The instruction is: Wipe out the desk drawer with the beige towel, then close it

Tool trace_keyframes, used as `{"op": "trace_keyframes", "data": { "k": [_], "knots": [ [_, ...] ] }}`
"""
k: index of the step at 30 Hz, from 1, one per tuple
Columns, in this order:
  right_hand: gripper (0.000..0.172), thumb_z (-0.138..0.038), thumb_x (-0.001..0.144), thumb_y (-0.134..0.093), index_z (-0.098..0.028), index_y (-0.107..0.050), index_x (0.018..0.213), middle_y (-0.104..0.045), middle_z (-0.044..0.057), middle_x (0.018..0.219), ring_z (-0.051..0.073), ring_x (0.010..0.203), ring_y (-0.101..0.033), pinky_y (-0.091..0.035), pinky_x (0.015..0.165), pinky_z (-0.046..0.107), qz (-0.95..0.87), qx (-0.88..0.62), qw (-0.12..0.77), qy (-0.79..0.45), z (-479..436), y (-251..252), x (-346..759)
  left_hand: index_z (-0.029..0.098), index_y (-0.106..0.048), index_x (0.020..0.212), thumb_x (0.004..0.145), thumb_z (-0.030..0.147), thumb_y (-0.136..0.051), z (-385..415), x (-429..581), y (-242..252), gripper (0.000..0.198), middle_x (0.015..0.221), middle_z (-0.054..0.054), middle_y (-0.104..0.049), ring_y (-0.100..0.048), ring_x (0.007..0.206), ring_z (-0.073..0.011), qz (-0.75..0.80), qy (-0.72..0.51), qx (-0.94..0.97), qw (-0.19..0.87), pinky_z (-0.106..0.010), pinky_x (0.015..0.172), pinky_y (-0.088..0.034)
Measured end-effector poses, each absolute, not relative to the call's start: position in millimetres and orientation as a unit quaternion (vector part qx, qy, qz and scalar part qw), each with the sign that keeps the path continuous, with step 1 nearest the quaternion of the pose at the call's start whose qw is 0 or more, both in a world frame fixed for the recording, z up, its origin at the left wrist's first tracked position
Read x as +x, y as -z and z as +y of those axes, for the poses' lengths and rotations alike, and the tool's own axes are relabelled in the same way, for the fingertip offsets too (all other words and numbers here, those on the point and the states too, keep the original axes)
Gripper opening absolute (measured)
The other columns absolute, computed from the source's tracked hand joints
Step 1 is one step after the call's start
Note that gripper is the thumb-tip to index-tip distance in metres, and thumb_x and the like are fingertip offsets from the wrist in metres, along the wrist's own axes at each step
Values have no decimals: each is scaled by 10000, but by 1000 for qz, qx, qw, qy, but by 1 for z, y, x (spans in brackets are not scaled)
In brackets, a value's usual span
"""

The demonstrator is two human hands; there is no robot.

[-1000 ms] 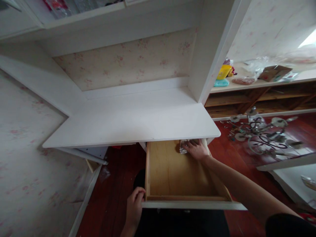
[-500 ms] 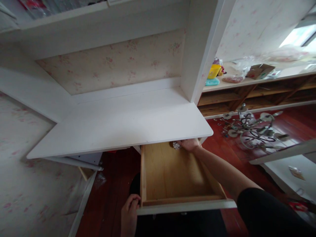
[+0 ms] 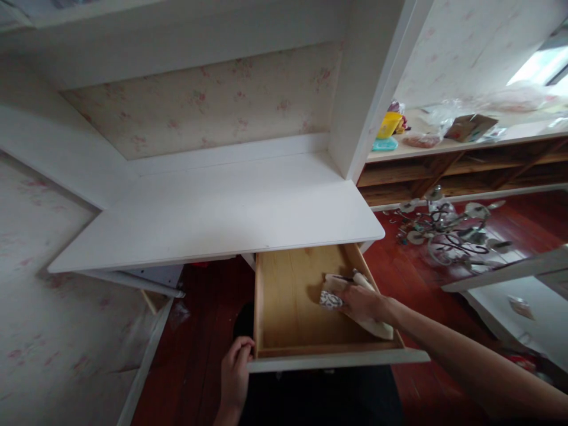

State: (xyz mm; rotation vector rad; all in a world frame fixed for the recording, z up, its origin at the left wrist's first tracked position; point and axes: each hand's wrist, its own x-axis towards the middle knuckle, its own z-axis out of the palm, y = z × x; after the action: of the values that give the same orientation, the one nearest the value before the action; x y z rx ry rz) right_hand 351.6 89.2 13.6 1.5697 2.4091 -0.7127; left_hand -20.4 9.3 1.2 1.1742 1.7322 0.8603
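A wooden drawer (image 3: 288,296) with a white front stands pulled out from under the white desk (image 3: 222,213). My right hand (image 3: 364,303) is inside it near the right wall, fingers closed on a patterned cloth (image 3: 331,296) pressed against the drawer floor. My left hand (image 3: 235,376) grips the left end of the drawer's white front panel (image 3: 337,359), fingers curled over its edge.
Dark red wooden floor lies under and right of the desk. A metal chandelier (image 3: 448,234) lies on the floor at right. Behind it a low wooden shelf (image 3: 465,160) carries a yellow container, plastic bags and a cardboard box. Floral wallpaper covers the walls.
My right hand has drawn the cloth from the drawer's back, under the desk top, toward the front right. The left hand stays on the front panel.
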Motion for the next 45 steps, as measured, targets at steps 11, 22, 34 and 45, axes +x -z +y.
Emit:
{"op": "trace_keyframes", "data": {
  "k": [11, 22, 34, 45],
  "knots": [
    [617, -617, 891, -408, -185, -553, 1308, -654, 72, 1194, 272, 1102, -596, -432, 982, 353, 598, 555, -63, 575, 49, -83, 387, 185, -643, 742, 790, 440, -507, 9, -22, 1, 293, 708, -8, -608, -559, 657, -156, 670, -349, 480, 446, -217, 599, -437],
    [577, -609, 893, -374, -174, -586, 1208, -704, 131, 1007, 282, 889, -670, -485, 781, 356, 789, 422, 31, 445, 64, -87, 228, 172, -637, 707, 780, 432, -474, 9, -20, 5, 316, 665, -31, -607, -560, 621, -178, 660, -384, 500, 408, -246, 562, -437],
    [571, -596, 858, -536, -177, -539, 1245, -682, 110, 1094, 249, 965, -654, -499, 880, 407, 339, 418, -336, 773, 67, -84, 244, 190, -630, 933, 894, 373, -470, 5, -37, -1, 246, 941, -73, -618, -602, 896, -199, 624, -360, 663, 205, -325, 791, -513],
    [862, -804, 757, -347, -180, -537, 1320, -685, 176, 1083, 358, 1047, -619, -456, 933, 529, 189, 625, -508, 562, -5, -106, 387, 286, -608, 1214, 658, 639, -712, 39, -56, -41, 667, 1324, -126, -464, -441, 1207, -337, 412, -184, 892, -35, -500, 1000, -422]
  ]
}}
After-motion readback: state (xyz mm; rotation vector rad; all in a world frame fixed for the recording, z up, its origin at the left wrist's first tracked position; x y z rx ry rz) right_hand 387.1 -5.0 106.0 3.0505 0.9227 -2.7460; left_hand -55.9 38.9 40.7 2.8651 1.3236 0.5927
